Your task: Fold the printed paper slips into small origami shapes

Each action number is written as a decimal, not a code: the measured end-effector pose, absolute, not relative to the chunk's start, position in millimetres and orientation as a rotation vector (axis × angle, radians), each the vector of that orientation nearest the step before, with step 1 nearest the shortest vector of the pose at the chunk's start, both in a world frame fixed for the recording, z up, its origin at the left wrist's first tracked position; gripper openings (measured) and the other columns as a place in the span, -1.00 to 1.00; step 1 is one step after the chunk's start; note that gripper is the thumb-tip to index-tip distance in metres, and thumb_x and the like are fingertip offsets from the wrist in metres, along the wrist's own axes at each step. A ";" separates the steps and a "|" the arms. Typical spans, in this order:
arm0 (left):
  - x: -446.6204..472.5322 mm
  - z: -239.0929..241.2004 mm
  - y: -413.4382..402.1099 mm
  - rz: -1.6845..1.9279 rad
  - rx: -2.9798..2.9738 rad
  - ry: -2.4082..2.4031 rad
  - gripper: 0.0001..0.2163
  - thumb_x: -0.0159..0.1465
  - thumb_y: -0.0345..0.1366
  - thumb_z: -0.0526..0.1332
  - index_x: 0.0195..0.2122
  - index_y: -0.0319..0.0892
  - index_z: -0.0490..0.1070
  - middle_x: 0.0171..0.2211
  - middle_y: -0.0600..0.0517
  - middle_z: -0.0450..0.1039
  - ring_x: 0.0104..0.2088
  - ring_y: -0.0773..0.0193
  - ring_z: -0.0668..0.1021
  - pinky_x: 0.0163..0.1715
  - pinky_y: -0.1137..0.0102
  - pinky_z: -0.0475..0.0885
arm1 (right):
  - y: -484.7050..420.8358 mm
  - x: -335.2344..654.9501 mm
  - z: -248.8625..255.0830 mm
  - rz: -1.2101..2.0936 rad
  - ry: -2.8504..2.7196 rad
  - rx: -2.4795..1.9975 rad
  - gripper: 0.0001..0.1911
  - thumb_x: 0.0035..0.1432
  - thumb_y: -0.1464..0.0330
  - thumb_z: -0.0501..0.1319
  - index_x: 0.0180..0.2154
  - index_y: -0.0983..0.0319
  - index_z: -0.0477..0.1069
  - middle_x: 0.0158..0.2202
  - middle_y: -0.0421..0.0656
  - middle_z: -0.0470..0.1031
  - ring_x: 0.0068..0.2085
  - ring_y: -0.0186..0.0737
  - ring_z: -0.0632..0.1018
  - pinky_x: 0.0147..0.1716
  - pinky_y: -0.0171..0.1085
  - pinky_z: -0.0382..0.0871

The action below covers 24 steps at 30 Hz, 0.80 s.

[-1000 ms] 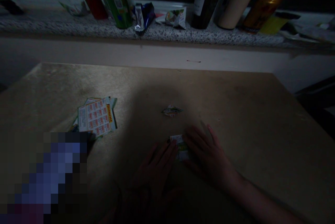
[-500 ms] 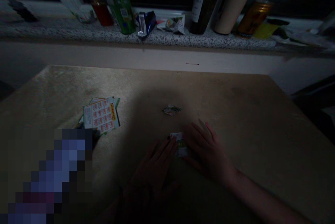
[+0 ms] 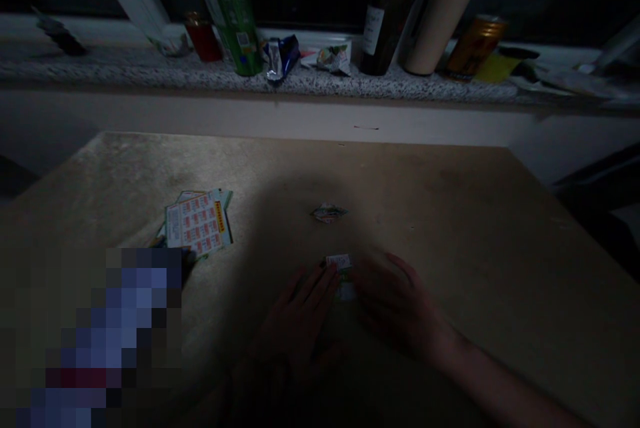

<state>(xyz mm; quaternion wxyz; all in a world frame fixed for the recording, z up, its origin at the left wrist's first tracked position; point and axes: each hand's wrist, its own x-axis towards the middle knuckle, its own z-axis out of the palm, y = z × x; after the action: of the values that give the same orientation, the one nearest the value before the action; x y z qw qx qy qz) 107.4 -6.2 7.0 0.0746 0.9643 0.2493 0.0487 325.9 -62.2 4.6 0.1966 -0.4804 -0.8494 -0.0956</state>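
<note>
A small folded piece of printed paper [image 3: 346, 289] lies on the table between my hands. My left hand [image 3: 300, 315] rests flat, its outstretched fingertips on the paper's left edge. Close against the right side is my right hand [image 3: 400, 301], with one finger stretched out and the others blurred by motion; nothing shows in it. Beyond the paper sits a small diamond-shaped folded paper piece [image 3: 329, 213]. Off to the left, a loose stack of printed sheets [image 3: 196, 223] with red number blocks lies apart from both hands. Shadow darkens the area around my hands.
The table [image 3: 450, 201] meets a wall below a granite sill [image 3: 310, 85]. Along the sill stand a green container [image 3: 233, 21], a dark bottle [image 3: 383, 28], a pale tube [image 3: 445, 8], a gold can [image 3: 477, 48] and crumpled wrappers [image 3: 283, 58]. A pixelated bluish patch covers the lower left.
My right hand has shifted slightly down and right, uncovering more of the folded paper's right side. My left hand stays on the paper. The view has tilted slightly.
</note>
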 end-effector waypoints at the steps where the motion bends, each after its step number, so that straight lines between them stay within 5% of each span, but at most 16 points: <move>1: 107.2 6.5 -6.0 0.137 2.895 0.745 -0.25 0.23 0.03 0.05 0.30 -0.33 -0.17 0.31 -0.11 -0.11 0.28 0.08 -0.03 0.23 0.16 -0.20 | -63.2 325.5 4.0 -0.267 -2.359 -1.334 -0.79 0.22 0.29 0.13 -0.14 0.15 0.46 0.00 -0.27 0.48 0.11 -0.13 0.37 0.22 0.05 -0.03; 7: 107.4 10.4 -6.3 0.114 2.879 0.754 -0.25 0.24 0.05 0.04 0.30 -0.31 -0.18 0.31 -0.10 -0.14 0.28 0.08 -0.03 0.23 0.14 -0.18 | -62.9 323.7 9.3 -0.214 -2.444 -1.360 -0.79 0.25 0.35 0.07 -0.17 0.10 0.47 -0.04 -0.30 0.51 0.09 -0.13 0.40 0.24 0.06 -0.15; 13: 107.0 7.5 -5.5 0.183 2.893 0.747 -0.26 0.23 0.00 0.07 0.30 -0.32 -0.18 0.30 -0.13 -0.11 0.28 0.06 -0.01 0.23 0.14 -0.15 | -50.9 327.8 7.4 -0.030 -2.273 -1.297 -0.84 0.23 0.37 0.12 -0.19 0.18 0.46 -0.09 -0.19 0.54 0.02 -0.16 0.45 0.11 0.02 0.17; 18: 106.6 2.3 -1.5 0.190 2.906 0.702 -0.30 0.23 -0.05 0.09 0.28 -0.35 -0.10 0.30 -0.14 -0.08 0.28 0.06 0.00 0.23 0.16 -0.18 | -38.5 328.1 5.8 0.127 -2.329 -1.408 -0.56 0.23 0.38 0.08 0.14 0.27 0.19 0.11 -0.05 0.36 0.14 -0.06 0.31 0.12 0.09 0.14; 24: 107.9 10.2 4.7 0.267 2.799 0.721 -0.40 0.27 -0.19 0.08 0.27 -0.29 -0.07 0.27 -0.10 0.02 0.25 0.14 0.09 0.21 0.20 0.02 | -39.7 324.2 10.0 0.164 -2.335 -1.449 -0.54 0.21 0.34 0.11 0.14 0.26 0.19 0.10 -0.04 0.36 0.14 -0.07 0.31 0.15 0.09 0.09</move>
<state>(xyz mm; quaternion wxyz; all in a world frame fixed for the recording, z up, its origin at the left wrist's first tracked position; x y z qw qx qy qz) 107.9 4.7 10.2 0.1191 0.9574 0.2465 0.0913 324.2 -39.7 10.0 0.1928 -0.5165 -0.8323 0.0583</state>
